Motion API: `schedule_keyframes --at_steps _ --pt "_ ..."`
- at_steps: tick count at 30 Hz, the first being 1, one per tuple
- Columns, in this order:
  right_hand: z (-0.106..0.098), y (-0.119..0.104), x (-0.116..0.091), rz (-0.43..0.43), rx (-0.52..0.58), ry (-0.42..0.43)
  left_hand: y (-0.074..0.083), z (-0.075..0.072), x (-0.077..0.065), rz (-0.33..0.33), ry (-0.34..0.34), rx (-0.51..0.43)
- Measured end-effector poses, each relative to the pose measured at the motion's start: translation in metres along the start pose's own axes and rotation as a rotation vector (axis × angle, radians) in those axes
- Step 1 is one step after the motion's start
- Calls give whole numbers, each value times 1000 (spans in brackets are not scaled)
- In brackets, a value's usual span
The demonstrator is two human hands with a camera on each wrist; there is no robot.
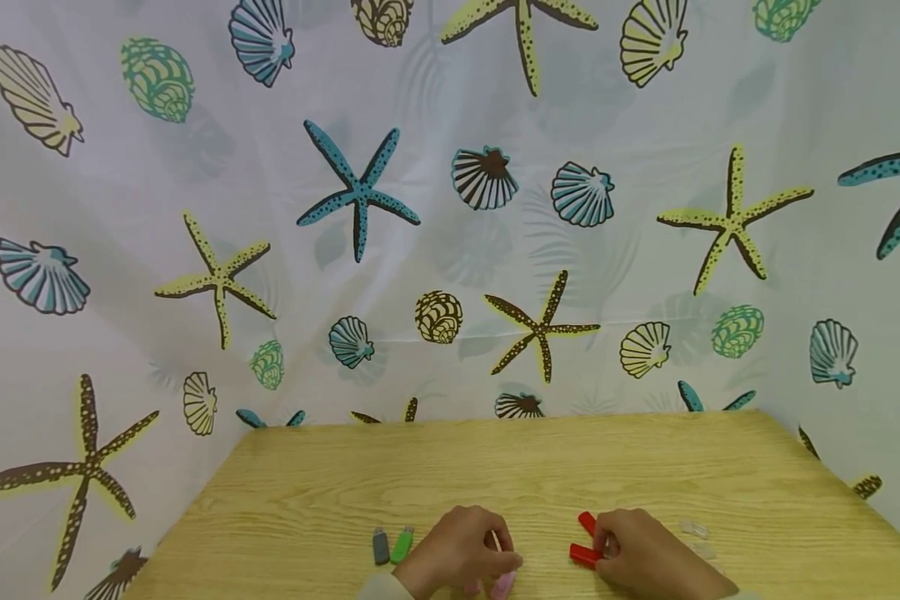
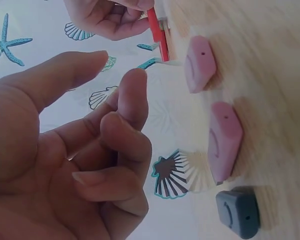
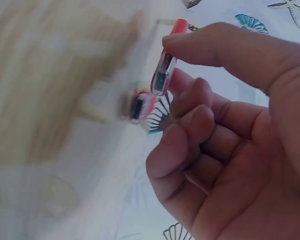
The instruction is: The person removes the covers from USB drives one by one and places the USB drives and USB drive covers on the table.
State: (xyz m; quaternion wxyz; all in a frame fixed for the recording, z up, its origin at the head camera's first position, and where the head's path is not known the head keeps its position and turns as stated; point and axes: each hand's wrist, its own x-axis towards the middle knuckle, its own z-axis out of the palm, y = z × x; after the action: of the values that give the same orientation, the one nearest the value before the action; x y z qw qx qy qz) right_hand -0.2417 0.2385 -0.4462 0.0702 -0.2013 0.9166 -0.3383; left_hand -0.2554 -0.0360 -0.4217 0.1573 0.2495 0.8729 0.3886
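Note:
My right hand (image 1: 648, 554) pinches a red USB stick (image 3: 165, 72) between thumb and fingers, low over the table. A second red USB stick (image 3: 139, 106) lies close beside it, its plug end blurred in the right wrist view. My left hand (image 1: 457, 550) holds nothing; its fingers are loosely curled and its thumb stands apart. Below it are two pink USB sticks, one (image 2: 200, 64) nearer the right hand and the other (image 2: 225, 140) further along, both partly hidden in the head view. A grey USB stick (image 1: 380, 546) and a green USB stick (image 1: 402, 544) lie left of the left hand.
Small clear pieces (image 1: 693, 528) lie right of my right hand, partly covered by it. The wooden table (image 1: 495, 458) reaches back to a white cloth (image 1: 435, 250) printed with shells and starfish, which also hangs at both sides.

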Motion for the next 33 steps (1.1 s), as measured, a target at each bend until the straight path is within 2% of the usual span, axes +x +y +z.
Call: schedule_keyframes --at_steps 4,9,16,20,26,33 --pt "-2 -9 0 -58 -2 8 2 1 0 13 -18 -51" --pt "-8 -27 -3 -159 -14 31 8 3 0 9 -54 -189" --pt "-10 -57 -10 -238 38 -21 16 6 -2 14 -153 -384" --pt "-8 -69 -11 -277 32 -30 18 9 -1 56 -213 -430" --pt "-6 -78 -11 -321 1 -27 19 12 -2 127 -286 -439" --pt "-7 -78 -12 -338 -21 -24 21 12 -3 156 -302 -468"
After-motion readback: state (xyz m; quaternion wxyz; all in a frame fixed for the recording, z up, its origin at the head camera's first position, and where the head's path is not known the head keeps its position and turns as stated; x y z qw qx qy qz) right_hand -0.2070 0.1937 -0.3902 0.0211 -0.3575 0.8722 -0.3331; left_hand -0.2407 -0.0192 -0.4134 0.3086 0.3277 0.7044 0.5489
